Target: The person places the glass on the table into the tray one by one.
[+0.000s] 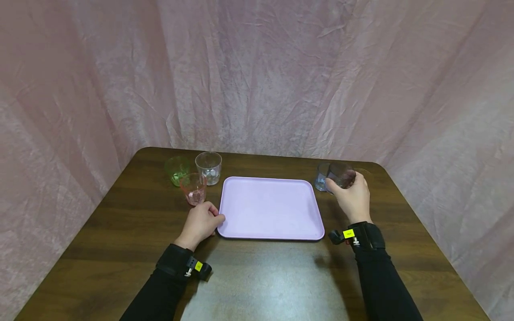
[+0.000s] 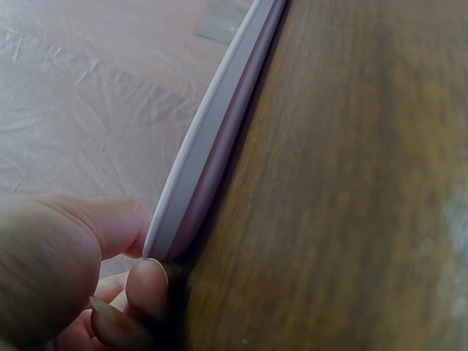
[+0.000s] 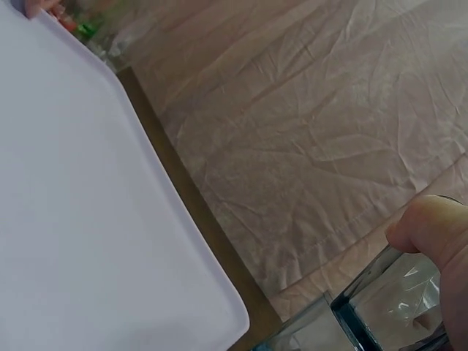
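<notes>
My left hand (image 1: 200, 225) pinches the left edge of a lilac tray (image 1: 271, 207) near its front corner. In the left wrist view, the thumb and fingers meet at the tray's rim (image 2: 191, 157). My right hand (image 1: 355, 200) grips a smoky grey glass (image 1: 342, 174), thumb on one side and fingers round the other. That glass is tilted and overlaps a bluish glass (image 1: 320, 182) just to its left; the right wrist view has the two close together. Beyond my left hand stands a pink glass (image 1: 194, 191).
A green glass (image 1: 176, 171) and a clear glass (image 1: 209, 168) stand behind the pink one, left of the tray. Everything is on a brown wooden table (image 1: 100, 249). A pinkish curtain (image 1: 257, 80) hangs behind the table's far edge.
</notes>
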Available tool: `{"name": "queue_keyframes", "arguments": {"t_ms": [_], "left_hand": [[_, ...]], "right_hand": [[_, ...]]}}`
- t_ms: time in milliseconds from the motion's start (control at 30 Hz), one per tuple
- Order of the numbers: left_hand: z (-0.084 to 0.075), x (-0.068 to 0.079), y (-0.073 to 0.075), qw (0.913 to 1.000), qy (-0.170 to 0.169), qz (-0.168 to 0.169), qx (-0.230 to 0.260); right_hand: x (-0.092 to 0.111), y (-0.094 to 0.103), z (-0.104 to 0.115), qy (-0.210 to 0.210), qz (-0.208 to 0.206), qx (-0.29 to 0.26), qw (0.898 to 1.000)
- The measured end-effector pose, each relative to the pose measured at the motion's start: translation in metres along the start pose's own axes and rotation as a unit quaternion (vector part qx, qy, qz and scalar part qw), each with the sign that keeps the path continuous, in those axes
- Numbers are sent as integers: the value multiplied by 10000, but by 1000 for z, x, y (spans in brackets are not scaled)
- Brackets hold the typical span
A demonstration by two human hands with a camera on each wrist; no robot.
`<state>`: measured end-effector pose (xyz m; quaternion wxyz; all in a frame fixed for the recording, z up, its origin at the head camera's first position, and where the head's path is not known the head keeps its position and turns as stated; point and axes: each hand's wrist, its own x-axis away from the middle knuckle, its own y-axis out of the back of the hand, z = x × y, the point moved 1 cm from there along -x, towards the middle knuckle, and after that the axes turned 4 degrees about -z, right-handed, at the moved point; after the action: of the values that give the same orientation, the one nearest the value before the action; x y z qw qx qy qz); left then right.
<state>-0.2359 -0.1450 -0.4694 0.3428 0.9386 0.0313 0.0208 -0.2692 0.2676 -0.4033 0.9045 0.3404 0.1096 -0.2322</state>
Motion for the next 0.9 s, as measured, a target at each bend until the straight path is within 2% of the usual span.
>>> {"name": "queue_keyframes", "arguments": {"t_ms": [900], "left_hand": [[0,1,2,10000,-64,-4,9]], "right_hand": [[-3,-20,22,135,134,-173,9997]]}}
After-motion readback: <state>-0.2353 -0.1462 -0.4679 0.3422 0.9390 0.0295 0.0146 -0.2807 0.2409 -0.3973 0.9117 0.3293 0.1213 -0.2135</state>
